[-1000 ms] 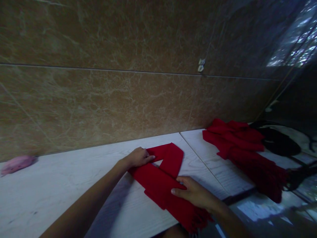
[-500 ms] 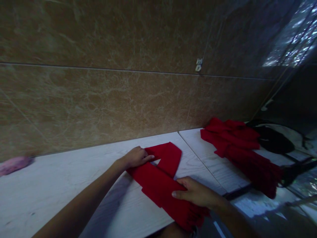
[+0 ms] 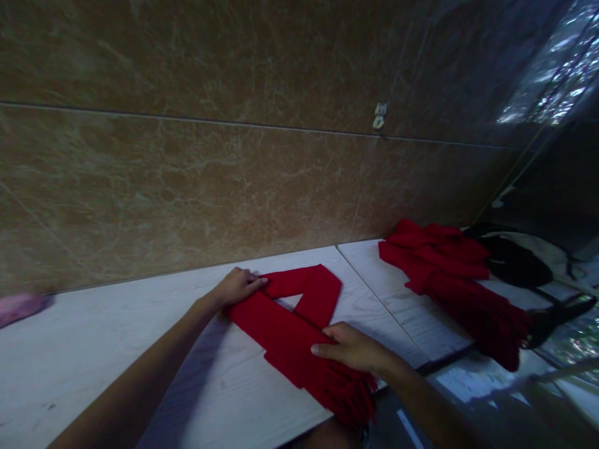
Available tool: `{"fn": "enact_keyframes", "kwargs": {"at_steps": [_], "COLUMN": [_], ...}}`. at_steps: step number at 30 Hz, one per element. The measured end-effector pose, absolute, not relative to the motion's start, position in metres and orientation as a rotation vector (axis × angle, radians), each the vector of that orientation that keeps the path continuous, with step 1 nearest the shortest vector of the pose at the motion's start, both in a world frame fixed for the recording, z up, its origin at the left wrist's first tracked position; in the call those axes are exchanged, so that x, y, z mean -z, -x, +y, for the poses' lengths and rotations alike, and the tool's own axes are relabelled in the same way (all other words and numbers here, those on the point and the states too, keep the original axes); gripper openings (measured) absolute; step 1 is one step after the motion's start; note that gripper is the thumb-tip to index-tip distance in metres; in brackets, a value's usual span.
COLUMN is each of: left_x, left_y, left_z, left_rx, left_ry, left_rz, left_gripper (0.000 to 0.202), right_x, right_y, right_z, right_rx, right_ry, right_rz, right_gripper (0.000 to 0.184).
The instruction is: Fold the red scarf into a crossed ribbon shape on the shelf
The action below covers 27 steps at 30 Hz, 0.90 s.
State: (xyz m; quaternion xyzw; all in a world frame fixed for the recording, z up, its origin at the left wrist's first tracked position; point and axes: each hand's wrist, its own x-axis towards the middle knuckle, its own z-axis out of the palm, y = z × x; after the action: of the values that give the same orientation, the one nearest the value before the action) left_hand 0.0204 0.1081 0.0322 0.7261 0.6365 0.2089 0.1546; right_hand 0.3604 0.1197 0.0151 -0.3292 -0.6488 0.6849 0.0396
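Note:
A red fringed scarf (image 3: 281,330) lies folded on the white table, its strips crossing around a small triangular gap. My left hand (image 3: 238,285) is closed on the scarf's far left fold, thumb on top. Toward the fringed end, my right hand (image 3: 350,349) grips the cloth by its right edge, thumb above and the other fingers partly hidden. The fringe (image 3: 350,393) hangs at the table's front edge.
More red fringed cloth (image 3: 440,262) lies piled on the right, beside a black item (image 3: 519,259). A pink object (image 3: 21,307) sits far left. Behind the white table (image 3: 116,337) rises a brown tiled wall (image 3: 210,187) with a small white hook (image 3: 379,116).
Both hands have shifted a little left, pulling the near strip of the scarf along. The fringed end has come left with them and its strands show more clearly.

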Motion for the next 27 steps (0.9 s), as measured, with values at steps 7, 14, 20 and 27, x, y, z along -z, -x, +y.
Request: {"fn": "enact_keyframes", "kwargs": {"at_steps": [7,14,20,27], "left_x": [-0.028,-0.017,-0.010,-0.023], "left_y": [-0.009,0.007,-0.001,0.001], "left_z": [0.107,0.114,0.117,0.111], "left_rx": [-0.757,-0.778,-0.778,-0.989], "left_ry": [-1.734,-1.682,-1.902,-2.119], "left_rz": [1.769,1.716,1.827,1.897], "left_gripper": [0.059,0.061,0.053,0.047], "right_x": [-0.028,-0.026,-0.012,-0.014], "right_y": [-0.360,-0.350,-0.356,-0.362], "right_z": [0.114,0.115,0.122,0.123], "right_rx": [-2.241,-2.287,-2.026,-1.879], "right_ry": [0.905,0.857,0.965,0.974], "right_rz": [-1.890,-1.795,-2.103,-2.255], "right_gripper": [0.056,0.060,0.048,0.043]}}
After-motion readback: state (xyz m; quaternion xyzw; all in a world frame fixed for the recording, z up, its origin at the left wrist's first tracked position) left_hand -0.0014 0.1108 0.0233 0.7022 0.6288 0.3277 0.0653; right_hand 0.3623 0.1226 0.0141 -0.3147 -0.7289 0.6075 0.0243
